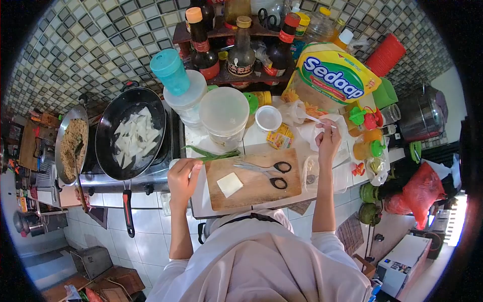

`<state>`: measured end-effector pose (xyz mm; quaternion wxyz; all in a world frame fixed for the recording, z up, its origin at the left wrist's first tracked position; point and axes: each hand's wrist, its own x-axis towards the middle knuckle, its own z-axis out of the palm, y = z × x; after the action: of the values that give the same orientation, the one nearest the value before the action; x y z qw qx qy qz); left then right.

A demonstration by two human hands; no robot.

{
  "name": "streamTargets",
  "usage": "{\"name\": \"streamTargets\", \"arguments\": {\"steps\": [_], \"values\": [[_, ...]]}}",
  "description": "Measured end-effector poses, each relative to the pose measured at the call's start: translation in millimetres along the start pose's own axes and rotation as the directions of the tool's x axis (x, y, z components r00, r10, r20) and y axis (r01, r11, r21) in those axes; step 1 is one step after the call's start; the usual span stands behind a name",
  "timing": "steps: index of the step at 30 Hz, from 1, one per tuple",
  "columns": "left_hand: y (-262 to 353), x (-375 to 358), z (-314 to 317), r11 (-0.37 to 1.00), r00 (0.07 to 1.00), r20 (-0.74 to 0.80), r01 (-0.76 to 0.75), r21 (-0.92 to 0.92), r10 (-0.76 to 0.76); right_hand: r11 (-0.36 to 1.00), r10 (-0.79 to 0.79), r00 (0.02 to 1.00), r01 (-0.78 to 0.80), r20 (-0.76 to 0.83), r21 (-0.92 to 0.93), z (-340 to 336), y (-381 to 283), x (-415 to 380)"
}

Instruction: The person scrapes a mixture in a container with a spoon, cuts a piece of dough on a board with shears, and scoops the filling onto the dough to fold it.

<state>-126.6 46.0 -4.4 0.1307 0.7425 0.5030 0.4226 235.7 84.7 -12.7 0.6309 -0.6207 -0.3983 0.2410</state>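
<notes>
My right hand [329, 139] is raised over the right side of the counter, its fingers pinched on the white plastic bag [309, 132]. My left hand [183, 180] is at the counter's front edge, left of the wooden cutting board [256, 194]. Its fingers are curled, and whatever they may hold is hidden. On the board lie black-handled scissors [261, 168], blades pointing left, and a pale square block [230, 185]. Long green vegetables [214, 154] lie behind the board's left end. A small yellow packet [280, 137] sits behind the board, near a white cup [268, 118].
On the stove at left, a black frying pan [105, 151] holds white pieces, beside a wok [63, 151] of brown food. Lidded tubs [224, 118], sauce bottles [241, 53] on a rack and a large Sedaap bag [332, 75] stand at the back. Small jars [370, 136] crowd the right.
</notes>
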Motion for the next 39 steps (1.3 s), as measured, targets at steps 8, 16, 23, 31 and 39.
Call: {"name": "streamTargets", "arguments": {"steps": [8,16,23,31,39], "values": [[-0.8,-0.9,1.0,1.000,1.000,0.007,0.001,0.005,-0.001,0.997,-0.005,0.998,0.011,-0.067,0.081,-16.6,1.1,-9.1],[2.8,1.4,4.0,1.000,1.000,0.029,0.003,-0.003,-0.002,0.993,-0.009,0.997,0.018,-0.071,0.120,-16.9,-0.6,-13.4],[4.8,0.6,3.1,1.000,1.000,0.023,0.002,0.001,-0.002,0.992,-0.100,0.995,0.102,0.029,-0.077,-6.0,-6.7,-10.4],[6.9,0.2,1.5,1.000,1.000,0.024,0.010,0.004,-0.010,0.966,-0.182,0.979,0.195,0.090,-0.172,-10.9,-6.5,-7.6],[6.4,0.0,2.5,1.000,1.000,0.012,-0.017,0.000,0.017,0.996,-0.053,0.998,0.050,-0.034,-0.080,-11.1,-13.3,-8.3]]}}
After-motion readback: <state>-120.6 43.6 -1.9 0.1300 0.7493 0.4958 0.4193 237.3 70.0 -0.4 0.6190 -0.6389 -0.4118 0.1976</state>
